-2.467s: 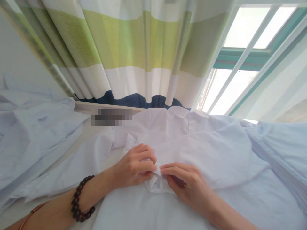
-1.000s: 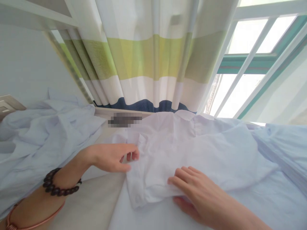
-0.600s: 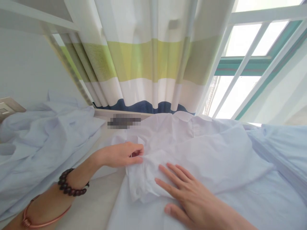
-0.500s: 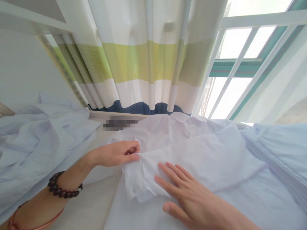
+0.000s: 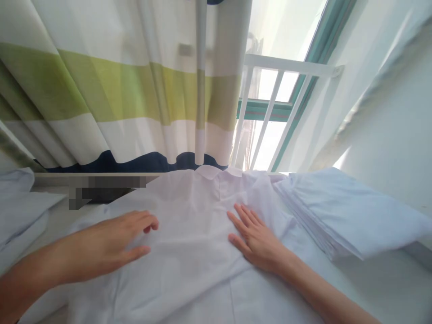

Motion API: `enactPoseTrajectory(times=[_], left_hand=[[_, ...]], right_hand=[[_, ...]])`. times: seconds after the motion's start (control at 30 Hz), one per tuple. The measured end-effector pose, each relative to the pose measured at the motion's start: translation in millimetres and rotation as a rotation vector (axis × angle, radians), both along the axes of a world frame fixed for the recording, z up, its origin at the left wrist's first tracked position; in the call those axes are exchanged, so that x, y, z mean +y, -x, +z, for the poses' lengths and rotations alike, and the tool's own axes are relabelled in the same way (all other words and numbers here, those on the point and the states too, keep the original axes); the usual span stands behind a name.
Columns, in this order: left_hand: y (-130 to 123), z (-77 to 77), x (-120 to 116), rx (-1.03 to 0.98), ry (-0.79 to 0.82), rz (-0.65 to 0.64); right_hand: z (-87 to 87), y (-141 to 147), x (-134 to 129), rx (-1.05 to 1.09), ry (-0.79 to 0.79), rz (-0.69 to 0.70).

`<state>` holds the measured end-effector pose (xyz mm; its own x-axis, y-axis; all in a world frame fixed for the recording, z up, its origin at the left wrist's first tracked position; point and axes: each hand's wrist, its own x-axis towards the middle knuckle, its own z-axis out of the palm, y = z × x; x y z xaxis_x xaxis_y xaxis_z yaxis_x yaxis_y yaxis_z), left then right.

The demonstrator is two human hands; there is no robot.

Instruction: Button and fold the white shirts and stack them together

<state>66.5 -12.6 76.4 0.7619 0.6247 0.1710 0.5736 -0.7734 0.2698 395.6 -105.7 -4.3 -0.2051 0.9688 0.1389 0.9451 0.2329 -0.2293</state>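
The white shirt (image 5: 192, 225) lies collar-end away between rumpled garments (image 5: 20, 220) and a folded stack (image 5: 347, 211) — laid out, it seems, but creased and unfolded — right hand (image 5: 254, 236) flat on it, fingers splayed, left hand (image 5: 123, 243) above, thumb and fingers parted, gripping nothing.

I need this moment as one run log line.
left hand: open over white shirt, contact unclear | right hand: spread flat on shirt | beside shirt: folded cloth pile
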Motion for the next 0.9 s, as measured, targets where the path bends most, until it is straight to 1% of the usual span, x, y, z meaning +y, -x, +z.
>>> enactPoseTrajectory(times=[0.03,0.1,0.17,0.2,0.27,0.3,0.33,0.4,0.47,0.57,0.63,0.7,0.77,0.8,0.83,0.9], left_hand=[[-21,-0.2,-2,0.060,0.014,-0.057],[-62,-8.2,-7,0.033,-0.051,-0.113],[-94,-25.0,-9,0.033,-0.085,-0.227],[-103,-35.2,-9,0.039,-0.100,-0.266],[-111,-55.2,-8,0.064,-0.125,-0.308],[-109,-63.6,-8,0.074,-0.138,-0.296],[-106,-70.2,-9,0.080,-0.153,-0.268],[-95,-77.3,-12,0.080,-0.193,-0.188],[-84,-77.6,-18,0.088,-0.231,-0.145],[-66,-73.0,-25,0.127,-0.247,-0.174],[-56,-69.5,-25,0.151,-0.228,-0.187],[-52,-64.7,-21,0.187,-0.181,-0.194],[-58,-56.7,-14,0.224,-0.116,-0.182],[-66,-51.5,-9,0.230,-0.085,-0.166],[-77,-45.9,-5,0.219,-0.058,-0.146],[-106,-35.5,5,0.147,-0.016,-0.129]], right_hand=[[2.2,3,-1,0.008,0.002,0.006],[7.0,2,-5,0.022,-0.017,0.005],[9.2,-8,-12,0.022,-0.097,-0.028],[8.7,-16,-16,0.016,-0.152,-0.060],[4.4,-37,-27,0.000,-0.244,-0.138],[0.9,-47,-32,-0.008,-0.272,-0.176],[-2.9,-56,-37,-0.014,-0.289,-0.207],[-10.1,-69,-44,-0.015,-0.312,-0.245],[-14.7,-76,-47,-0.001,-0.351,-0.276],[-15.6,-79,-48,0.061,-0.386,-0.336],[-14.4,-81,-48,0.135,-0.358,-0.368],[-13.5,-83,-49,0.214,-0.318,-0.404],[-12.6,-85,-50,0.278,-0.294,-0.452],[-12.0,-86,-49,0.305,-0.285,-0.475],[-11.1,-87,-48,0.328,-0.277,-0.493],[-8.6,-88,-45,0.362,-0.272,-0.519]])
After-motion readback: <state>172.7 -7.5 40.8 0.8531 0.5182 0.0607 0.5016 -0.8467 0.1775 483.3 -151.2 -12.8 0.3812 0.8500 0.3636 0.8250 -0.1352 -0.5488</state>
